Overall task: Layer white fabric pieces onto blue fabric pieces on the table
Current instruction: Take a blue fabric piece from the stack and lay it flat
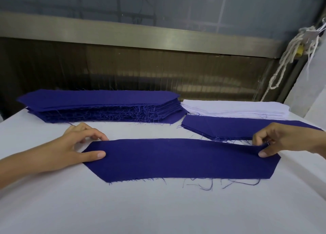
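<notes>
A blue piece (180,159) lies flat on the bench (158,207). The right hand (278,140) pinches its raised right end. The left hand (74,145) presses its thumb on the left end, fingers loosely curled. Behind are a blue stack (98,101) and a white stack (234,108).

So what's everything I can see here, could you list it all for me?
Single blue piece: one, dark blue, flat, nearest the camera.
Tall blue stack: one, dark blue, back left.
White stack: one, white, back right.
Low blue stack: one, dark blue, right, in front of the white stack.
Table: one, white, under everything.
Rope: one bundle, whitish, hanging upper right.
Left hand: one, thumb rests on the piece's left end.
Right hand: one, pinches its right end.
</notes>
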{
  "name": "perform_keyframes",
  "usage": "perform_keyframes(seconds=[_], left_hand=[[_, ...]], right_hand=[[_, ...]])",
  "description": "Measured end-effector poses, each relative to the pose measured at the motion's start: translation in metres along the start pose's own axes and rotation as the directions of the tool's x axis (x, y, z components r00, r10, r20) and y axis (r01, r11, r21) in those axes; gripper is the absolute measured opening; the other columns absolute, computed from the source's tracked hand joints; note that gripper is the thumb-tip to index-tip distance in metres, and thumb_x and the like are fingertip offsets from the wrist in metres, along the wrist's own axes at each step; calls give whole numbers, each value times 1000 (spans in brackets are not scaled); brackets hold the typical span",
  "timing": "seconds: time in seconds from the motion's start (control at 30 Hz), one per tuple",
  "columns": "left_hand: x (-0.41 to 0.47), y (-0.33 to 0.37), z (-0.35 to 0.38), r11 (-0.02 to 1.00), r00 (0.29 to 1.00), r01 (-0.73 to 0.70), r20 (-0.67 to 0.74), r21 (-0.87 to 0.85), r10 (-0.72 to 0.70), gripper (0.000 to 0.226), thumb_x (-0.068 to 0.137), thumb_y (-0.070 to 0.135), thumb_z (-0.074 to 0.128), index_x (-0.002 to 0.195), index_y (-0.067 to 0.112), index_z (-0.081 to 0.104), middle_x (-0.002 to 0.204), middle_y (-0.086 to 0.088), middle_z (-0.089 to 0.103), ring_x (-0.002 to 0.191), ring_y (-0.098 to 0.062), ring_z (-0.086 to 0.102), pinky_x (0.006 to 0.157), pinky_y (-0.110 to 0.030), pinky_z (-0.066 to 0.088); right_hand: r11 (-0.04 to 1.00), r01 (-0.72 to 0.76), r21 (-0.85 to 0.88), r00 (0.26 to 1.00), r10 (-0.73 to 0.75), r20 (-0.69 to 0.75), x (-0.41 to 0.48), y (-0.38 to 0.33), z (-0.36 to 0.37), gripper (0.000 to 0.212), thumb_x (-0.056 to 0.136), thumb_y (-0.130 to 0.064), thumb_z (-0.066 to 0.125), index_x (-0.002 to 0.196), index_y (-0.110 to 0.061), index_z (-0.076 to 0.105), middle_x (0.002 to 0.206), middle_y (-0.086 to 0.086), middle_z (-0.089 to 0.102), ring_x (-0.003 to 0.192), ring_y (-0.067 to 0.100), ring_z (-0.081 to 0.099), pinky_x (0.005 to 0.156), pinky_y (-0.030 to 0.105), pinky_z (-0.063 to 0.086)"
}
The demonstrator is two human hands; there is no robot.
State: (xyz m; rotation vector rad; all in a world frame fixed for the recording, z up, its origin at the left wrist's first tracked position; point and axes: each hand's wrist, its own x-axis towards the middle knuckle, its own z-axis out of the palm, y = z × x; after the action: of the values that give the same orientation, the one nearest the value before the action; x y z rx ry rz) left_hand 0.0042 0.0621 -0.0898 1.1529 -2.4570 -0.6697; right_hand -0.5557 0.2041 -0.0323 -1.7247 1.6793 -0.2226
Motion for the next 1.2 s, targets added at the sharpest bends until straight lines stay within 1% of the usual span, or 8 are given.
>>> perform_keyframes(seconds=[0.2, 0.37, 0.5, 0.63, 0.73, 0.93, 1.03, 1.2], left_hand=[[2, 2, -3, 999, 999, 32, 42, -29, -30, 48, 70, 76, 64, 114, 57, 58, 113, 26, 57, 105, 9, 44, 89, -24, 40], [3, 9, -6, 996, 995, 37, 98, -83, -29, 47, 66, 80, 66, 100, 47, 66, 98, 14, 66, 94, -13, 60, 82, -34, 53], [1, 13, -10, 995, 997, 3, 75, -100, 5, 31, 71, 66, 70, 95, 48, 69, 94, 18, 74, 87, -5, 69, 74, -18, 50], [-5, 13, -22, 991, 988, 67, 145, -115, -50, 54, 66, 80, 68, 110, 48, 70, 104, 18, 75, 91, -6, 70, 69, -9, 50], [-2, 13, -28, 937, 973, 180, 196, -300, -125, 62, 61, 72, 80, 114, 41, 72, 112, 7, 75, 99, -12, 73, 78, -15, 57], [25, 41, -23, 855, 947, 317, 95, -411, -305, 55, 53, 66, 83, 96, 31, 80, 78, -16, 74, 55, -11, 53, 45, -14, 40], [45, 66, -17, 831, 933, 344, 62, -438, -353, 54, 54, 51, 78, 88, 9, 79, 62, -11, 67, 50, -10, 53, 53, -19, 44], [86, 113, 9, 792, 933, 322, 32, -518, -358, 35, 70, 38, 77, 91, 12, 72, 59, 0, 68, 57, -8, 60, 66, -23, 51]], right_hand=[[999, 25, -25, 1000, -25, -7, 3, 1, 0, 15, 84, -8, 78, 78, -20, 72, 96, 5, 72, 89, 12, 66, 75, 22, 53], [1000, 17, 15, 999, -17, -40, 3, -3, 4, 9, 78, -23, 81, 79, -21, 73, 93, 3, 72, 86, 9, 65, 74, 21, 52], [995, -92, 49, 996, 92, -9, -3, -7, 3, 23, 76, -37, 81, 98, -29, 77, 106, -7, 75, 97, 4, 69, 81, 19, 54], [980, -190, 60, 981, 187, 53, -9, -4, -1, 33, 75, -38, 82, 104, -23, 78, 113, -2, 75, 108, 15, 69, 87, 23, 55], [973, -151, 174, 988, 153, 1, -12, -3, -4, 33, 77, -31, 79, 109, -21, 77, 117, 0, 74, 111, 17, 68, 90, 24, 55], [835, -60, 547, 935, 239, -263, -13, 13, -22, 42, 70, -16, 76, 108, 2, 73, 115, 17, 73, 105, 28, 68, 91, 32, 56], [729, 3, 685, 845, 364, -392, -14, 20, -34, 31, 80, -13, 73, 106, 4, 69, 99, 14, 75, 85, 22, 65, 70, 27, 57], [561, 192, 805, 673, 522, -524, -11, 41, -48, 5, 92, -10, 65, 93, -6, 64, 66, 6, 73, 45, 7, 60, 40, 15, 47]])
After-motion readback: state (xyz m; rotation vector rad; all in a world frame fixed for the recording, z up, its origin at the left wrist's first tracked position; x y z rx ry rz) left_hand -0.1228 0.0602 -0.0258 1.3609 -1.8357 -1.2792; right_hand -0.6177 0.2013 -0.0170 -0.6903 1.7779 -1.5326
